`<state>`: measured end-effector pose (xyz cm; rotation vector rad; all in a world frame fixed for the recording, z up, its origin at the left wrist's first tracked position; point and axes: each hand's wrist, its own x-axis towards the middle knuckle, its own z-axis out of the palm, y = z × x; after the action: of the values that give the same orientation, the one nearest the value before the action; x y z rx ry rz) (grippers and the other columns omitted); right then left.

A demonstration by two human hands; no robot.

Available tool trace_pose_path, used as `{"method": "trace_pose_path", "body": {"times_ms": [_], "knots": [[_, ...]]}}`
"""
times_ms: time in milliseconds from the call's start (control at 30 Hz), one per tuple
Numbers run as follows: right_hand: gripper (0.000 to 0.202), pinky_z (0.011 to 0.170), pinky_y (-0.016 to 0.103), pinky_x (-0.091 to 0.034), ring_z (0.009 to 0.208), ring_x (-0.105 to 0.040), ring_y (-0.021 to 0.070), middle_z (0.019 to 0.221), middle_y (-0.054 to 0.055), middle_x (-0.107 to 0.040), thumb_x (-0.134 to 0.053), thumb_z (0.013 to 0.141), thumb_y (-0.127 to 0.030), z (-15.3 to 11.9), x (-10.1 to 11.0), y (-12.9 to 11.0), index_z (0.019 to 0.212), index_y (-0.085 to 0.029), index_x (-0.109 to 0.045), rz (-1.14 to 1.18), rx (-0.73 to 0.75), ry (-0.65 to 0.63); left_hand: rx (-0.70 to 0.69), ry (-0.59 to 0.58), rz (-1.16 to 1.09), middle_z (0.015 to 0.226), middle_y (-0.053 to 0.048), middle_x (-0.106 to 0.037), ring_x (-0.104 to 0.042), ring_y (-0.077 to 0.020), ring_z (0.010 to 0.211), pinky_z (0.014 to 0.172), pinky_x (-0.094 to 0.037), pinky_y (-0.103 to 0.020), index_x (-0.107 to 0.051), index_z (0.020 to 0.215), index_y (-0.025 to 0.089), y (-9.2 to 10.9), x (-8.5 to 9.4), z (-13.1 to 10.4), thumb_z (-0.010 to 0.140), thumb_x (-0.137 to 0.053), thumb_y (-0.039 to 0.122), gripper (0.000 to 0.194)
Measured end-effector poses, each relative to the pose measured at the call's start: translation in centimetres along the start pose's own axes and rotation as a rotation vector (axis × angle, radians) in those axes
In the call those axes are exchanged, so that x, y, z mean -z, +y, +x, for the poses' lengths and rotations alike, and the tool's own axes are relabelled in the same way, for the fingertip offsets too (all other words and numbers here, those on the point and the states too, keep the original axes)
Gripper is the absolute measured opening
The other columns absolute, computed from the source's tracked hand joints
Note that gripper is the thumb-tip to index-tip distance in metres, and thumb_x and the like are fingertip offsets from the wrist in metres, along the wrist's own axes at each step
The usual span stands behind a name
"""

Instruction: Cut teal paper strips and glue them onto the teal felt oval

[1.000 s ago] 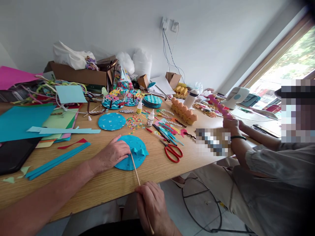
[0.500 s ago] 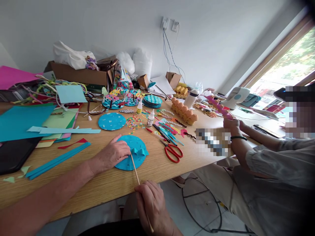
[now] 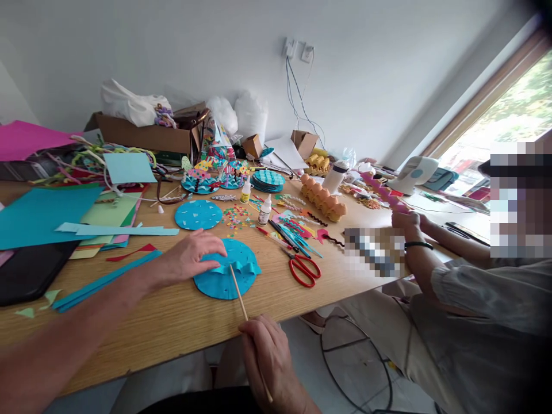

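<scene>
A round blue disc (image 3: 226, 287) lies near the table's front edge. Across its middle runs a blue paper strip (image 3: 246, 268) bent into small upright waves. My left hand (image 3: 192, 256) is over the disc's left side, thumb and fingers apart, close to the strip's left end; whether the thumb touches it I cannot tell. In my right hand (image 3: 268, 351), below the table edge, is a thin wooden stick (image 3: 240, 296). Its far tip meets the strip between two waves. To the right lie red-handled scissors (image 3: 304, 270).
Behind the disc are another blue disc (image 3: 198, 214), paper confetti (image 3: 237, 218) and a glue bottle (image 3: 264, 210). Coloured paper sheets (image 3: 47, 215) and blue strips (image 3: 107, 280) lie left. An orange egg carton (image 3: 323, 198) stands farther back. At right, a co-worker's hands (image 3: 405, 223) hold a pink carton strip (image 3: 383, 192).
My left hand has drawn back to the left and its fingers have spread, uncovering more of the strip. The stick remains in my right hand, its tip still at the strip.
</scene>
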<state>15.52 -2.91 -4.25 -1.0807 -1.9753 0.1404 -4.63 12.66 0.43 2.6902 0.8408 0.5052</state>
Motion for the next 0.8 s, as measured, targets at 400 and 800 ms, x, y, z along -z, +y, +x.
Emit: {"method": "trace_pose_path", "body": {"times_ms": [400,800], "knots": [[0.018,0.049,0.021,-0.036,0.051,-0.047,0.0106,0.057,-0.001,-0.050,-0.039,0.079,-0.004,0.6,0.0,-0.8,0.079,-0.018,-0.050,0.068,0.084,0.073,0.129,-0.099,-0.115,0.083,0.000,-0.055,-0.052,-0.0139,0.073,0.065,-0.039,-0.023,-0.052,0.080,0.018,0.0,0.9,-1.4,0.078,-0.055,0.028,0.011],[0.017,0.052,0.023,-0.035,0.054,-0.047,0.0119,0.060,0.000,-0.051,-0.038,0.079,-0.006,0.5,-1.4,-0.4,0.079,-0.018,-0.050,0.059,0.072,0.043,0.188,-0.074,-0.147,0.085,0.001,-0.048,-0.046,-0.0117,0.066,0.060,-0.038,-0.022,-0.049,0.083,0.018,1.1,-0.8,-1.7,0.077,-0.053,0.024,0.009]]}}
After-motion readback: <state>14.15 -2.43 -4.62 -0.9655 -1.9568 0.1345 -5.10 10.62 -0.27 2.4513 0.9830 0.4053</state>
